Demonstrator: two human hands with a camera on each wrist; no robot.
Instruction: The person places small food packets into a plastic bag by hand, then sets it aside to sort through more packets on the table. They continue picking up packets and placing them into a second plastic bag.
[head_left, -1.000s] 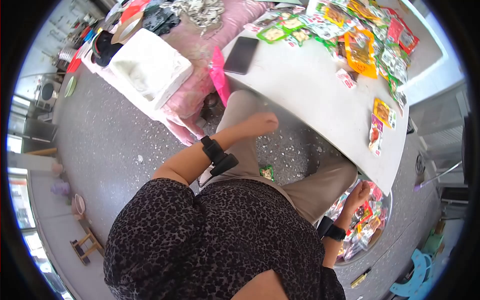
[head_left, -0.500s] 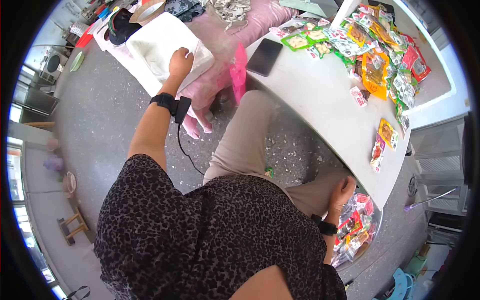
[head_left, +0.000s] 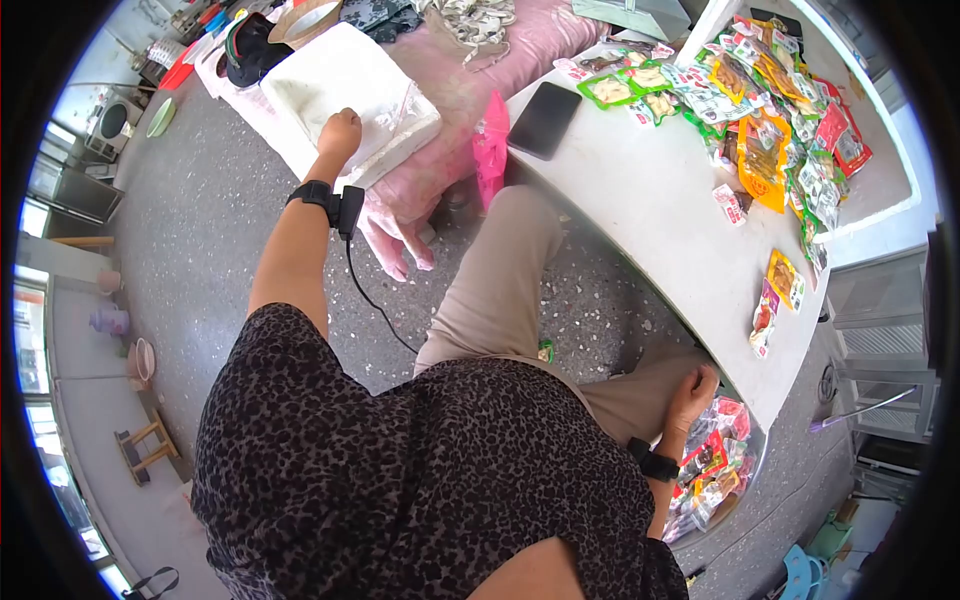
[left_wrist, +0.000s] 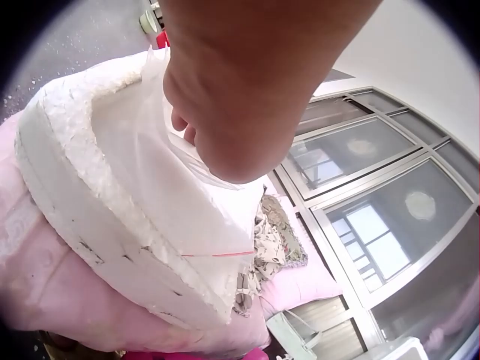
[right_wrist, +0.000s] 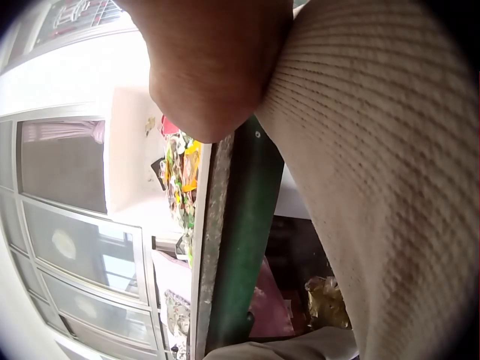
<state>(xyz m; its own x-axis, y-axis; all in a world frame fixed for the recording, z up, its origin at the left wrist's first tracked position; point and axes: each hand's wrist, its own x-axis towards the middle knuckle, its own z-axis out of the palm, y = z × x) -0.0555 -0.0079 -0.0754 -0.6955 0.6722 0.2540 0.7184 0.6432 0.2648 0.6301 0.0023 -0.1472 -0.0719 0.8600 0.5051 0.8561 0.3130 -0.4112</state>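
Note:
My left hand (head_left: 341, 135) is over the white foam box (head_left: 400, 142) on the pink-covered bed. In the left wrist view, its curled fingers (left_wrist: 180, 121) pinch a clear plastic bag (left_wrist: 202, 217) with a red line across it, which lies in the box. The fingertips are partly hidden behind the palm. Loosely curled and holding nothing, my right hand (head_left: 692, 396) is by my right thigh at the table edge. Just below it stands a basin with several colourful snack packets (head_left: 715, 455).
Snack packets (head_left: 765, 160) are heaped at the white table's (head_left: 640, 200) far right, spilling from a white foam box. Two packets lie nearer the corner. A black phone (head_left: 545, 120) is at the left edge, by a pink bag (head_left: 491, 150). A cable hangs from the left wrist camera.
My left hand has swung from above my lap out to the foam box and has taken hold of the clear bag there. My right hand has shifted slightly, staying near the thigh.

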